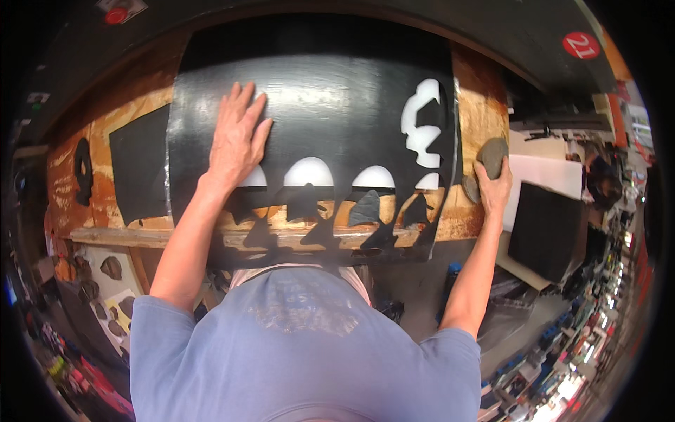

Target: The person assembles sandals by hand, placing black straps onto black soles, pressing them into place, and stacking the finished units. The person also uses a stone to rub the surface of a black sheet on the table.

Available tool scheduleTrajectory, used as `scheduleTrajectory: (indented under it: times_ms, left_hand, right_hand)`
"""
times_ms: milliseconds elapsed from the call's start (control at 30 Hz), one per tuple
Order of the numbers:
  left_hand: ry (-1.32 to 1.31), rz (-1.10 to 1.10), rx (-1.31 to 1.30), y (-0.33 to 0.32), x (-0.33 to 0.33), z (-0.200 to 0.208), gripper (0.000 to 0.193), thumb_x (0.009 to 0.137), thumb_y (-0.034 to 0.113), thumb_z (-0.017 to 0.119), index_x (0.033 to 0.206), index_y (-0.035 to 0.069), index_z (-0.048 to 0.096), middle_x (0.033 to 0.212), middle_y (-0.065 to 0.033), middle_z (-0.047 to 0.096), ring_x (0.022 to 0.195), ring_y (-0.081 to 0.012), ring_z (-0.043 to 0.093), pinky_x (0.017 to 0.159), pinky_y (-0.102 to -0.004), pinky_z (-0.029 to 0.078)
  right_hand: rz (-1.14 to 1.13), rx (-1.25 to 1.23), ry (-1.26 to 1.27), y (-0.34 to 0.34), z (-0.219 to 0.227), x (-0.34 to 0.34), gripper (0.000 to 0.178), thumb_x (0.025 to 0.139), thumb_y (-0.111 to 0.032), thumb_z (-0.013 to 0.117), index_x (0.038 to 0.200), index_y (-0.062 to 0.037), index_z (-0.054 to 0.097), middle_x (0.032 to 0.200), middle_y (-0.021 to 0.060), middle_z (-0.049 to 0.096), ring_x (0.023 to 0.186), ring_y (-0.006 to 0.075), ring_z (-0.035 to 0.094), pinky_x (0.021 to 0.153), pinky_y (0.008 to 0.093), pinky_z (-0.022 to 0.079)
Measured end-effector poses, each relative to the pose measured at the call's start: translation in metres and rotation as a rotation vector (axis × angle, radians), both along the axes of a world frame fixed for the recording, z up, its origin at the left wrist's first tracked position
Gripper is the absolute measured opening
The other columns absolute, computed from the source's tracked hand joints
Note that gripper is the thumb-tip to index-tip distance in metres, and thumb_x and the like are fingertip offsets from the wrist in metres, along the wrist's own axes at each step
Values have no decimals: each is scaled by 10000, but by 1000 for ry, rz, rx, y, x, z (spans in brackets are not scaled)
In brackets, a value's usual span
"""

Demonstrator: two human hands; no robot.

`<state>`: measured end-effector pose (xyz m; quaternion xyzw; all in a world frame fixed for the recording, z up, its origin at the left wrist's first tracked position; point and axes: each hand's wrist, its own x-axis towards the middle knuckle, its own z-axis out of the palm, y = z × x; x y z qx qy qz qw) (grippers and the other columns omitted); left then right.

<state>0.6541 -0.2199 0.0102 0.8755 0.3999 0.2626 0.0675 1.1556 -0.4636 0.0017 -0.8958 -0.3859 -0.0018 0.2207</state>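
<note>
A large glossy black sheet (316, 126) lies across the wooden bench (105, 158), its near edge hanging over the front. Shaped holes are cut through it along the near side and at the right, and white shows through several of them. My left hand (239, 137) lies flat on the sheet's left part, fingers stretched out. At the bench's right end, beyond the sheet's edge, my right hand (496, 188) grips a rounded grey-brown piece (493, 155) between thumb and fingers. Its material is unclear. A similar piece (471, 188) sits beside that hand.
Another black sheet (144, 165) lies on the bench at left, near a dark cut-out shape (83, 171). A dark machine beam (337, 8) spans the far side. To the right are a white board (545, 174) and a black panel (545, 228). Rounded pieces (111, 266) lie at lower left.
</note>
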Motion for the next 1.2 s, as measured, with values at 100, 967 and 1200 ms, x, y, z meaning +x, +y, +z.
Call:
scheduleTrajectory:
  times_ms: [100,967,1200]
  left_hand:
    - [-82,-28,-78,4,-8,-2,423,985,98,663,1401,43,604,1542,-186,521,1491,-401,409,1241,-522,320]
    - [-91,-68,-91,4,-30,15,453,922,37,723,1361,4,620,1483,-198,575,1430,-428,482,1203,-536,377]
    - [-256,-46,-155,17,-45,24,480,905,21,723,1371,16,609,1497,-221,554,1438,-447,468,1210,-558,351]
  right_hand:
    - [-3,-28,-90,3,-6,-2,914,805,-418,841,1467,103,489,1462,349,515,1378,472,477,1175,488,372]
    - [294,186,115,155,67,-232,830,689,-334,926,1378,28,637,1408,279,587,1316,385,574,1119,443,459]
    - [334,83,63,193,62,-265,778,718,-341,890,1368,10,648,1467,344,503,1356,468,472,1130,536,417]
